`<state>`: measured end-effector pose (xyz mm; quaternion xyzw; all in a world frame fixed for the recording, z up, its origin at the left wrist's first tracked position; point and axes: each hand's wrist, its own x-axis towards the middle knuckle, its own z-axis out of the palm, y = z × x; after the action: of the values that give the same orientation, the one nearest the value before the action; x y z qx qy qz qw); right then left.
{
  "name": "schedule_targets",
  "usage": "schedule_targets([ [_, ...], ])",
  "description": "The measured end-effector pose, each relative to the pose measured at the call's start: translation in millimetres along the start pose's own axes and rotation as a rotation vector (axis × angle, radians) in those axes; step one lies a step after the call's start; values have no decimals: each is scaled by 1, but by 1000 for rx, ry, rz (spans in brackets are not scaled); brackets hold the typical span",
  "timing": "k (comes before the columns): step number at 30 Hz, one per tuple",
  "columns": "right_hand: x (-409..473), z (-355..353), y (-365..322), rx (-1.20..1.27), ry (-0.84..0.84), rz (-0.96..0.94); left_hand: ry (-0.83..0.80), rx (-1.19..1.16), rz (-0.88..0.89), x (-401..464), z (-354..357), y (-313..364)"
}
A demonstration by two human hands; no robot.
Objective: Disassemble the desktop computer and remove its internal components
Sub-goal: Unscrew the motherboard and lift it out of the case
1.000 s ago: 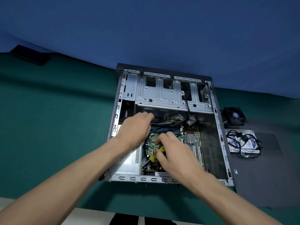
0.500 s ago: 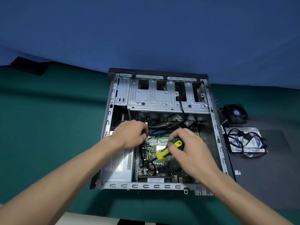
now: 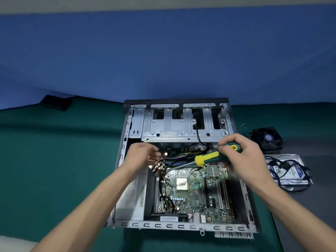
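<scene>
Right hand [image 3: 241,157] gripping screwdriver [image 3: 214,156], left hand [image 3: 143,156] blurred over case [image 3: 127,142]

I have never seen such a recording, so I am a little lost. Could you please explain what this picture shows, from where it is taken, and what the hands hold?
The picture comes from a camera worn on a person's head, looking down at their own two arms. On the green table lies an open desktop computer case, its green motherboard visible inside. The right hand grips a green and yellow screwdriver, its shaft pointing left, low above the board. The left hand reaches in among the cables; whether it grips one is too blurred to tell. To the right of the case, a black fan and a hard drive with cables on it lie on a dark mat.
</scene>
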<state>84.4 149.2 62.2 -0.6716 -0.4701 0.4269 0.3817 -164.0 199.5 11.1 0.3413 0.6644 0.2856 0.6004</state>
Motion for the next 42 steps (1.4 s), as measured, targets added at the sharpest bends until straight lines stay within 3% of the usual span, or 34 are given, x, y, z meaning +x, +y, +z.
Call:
schedule_targets([
  [5, 9, -15, -9, 78, 57, 41, 78, -164, -76, -9, 8, 8],
  [8, 11, -21, -13, 122, 99, 43, -38, -274, -167, -17, 12, 12],
  [12, 7, -24, -17, 204, 157, 71, -214, -675, -325, -31, 21, 13],
  [17, -4, -25, -21, 240, 224, 93, -264, -858, -301, -37, 30, 20],
  [21, -17, -25, -16, 282, 242, 118, -239, -824, -285, -40, 31, 25],
  [24, -32, -26, -7, 205, 156, 124, -198, -780, -278, -41, 30, 23],
  [26, -39, -29, -2, -8, 63, 103, -174, -751, -259, -41, 29, 22],
  [29, -38, -31, 5, -571, -110, 17, -130, -708, -201, -44, 35, 24],
  [31, -32, -28, 8, -748, -257, -30, -96, -700, -130, -48, 44, 27],
  [34, -23, -24, 18, -569, -361, 18, -17, -690, -17, -55, 62, 28],
  [37, -19, -36, 29, -317, -288, 55, 48, -577, 69, -69, 85, 21],
  [42, -9, -71, 31, -38, -189, -62, -37, -293, 144, -90, 141, 21],
])
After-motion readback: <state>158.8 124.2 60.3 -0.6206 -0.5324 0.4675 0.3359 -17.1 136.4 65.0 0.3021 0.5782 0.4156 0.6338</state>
